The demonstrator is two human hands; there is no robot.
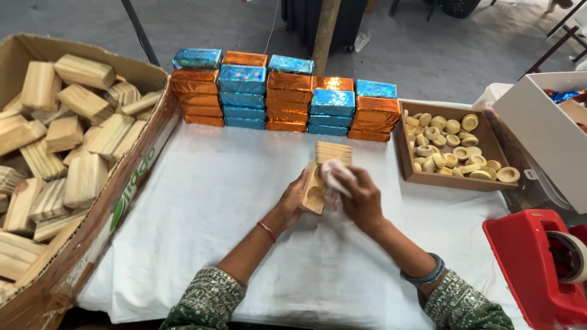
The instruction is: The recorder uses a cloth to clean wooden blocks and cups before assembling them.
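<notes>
My left hand (292, 197) grips the left side of a pale wooden block (323, 174) with a carved hollow, held tilted just above the white cloth (214, 201). Pressed against the block's right face is a crumpled white rag (337, 173), held by my right hand (362, 200). A red thread circles my left wrist, and blue bangles sit on my right wrist. Both sleeves are green and patterned.
A big cardboard box (131, 189) of wooden blocks fills the left. Stacks of orange and blue foil-wrapped blocks (281, 98) line the table's far edge. At right are a brown tray (408, 165) of small wooden cups, a white box (544, 131) and a red tape dispenser (532, 263).
</notes>
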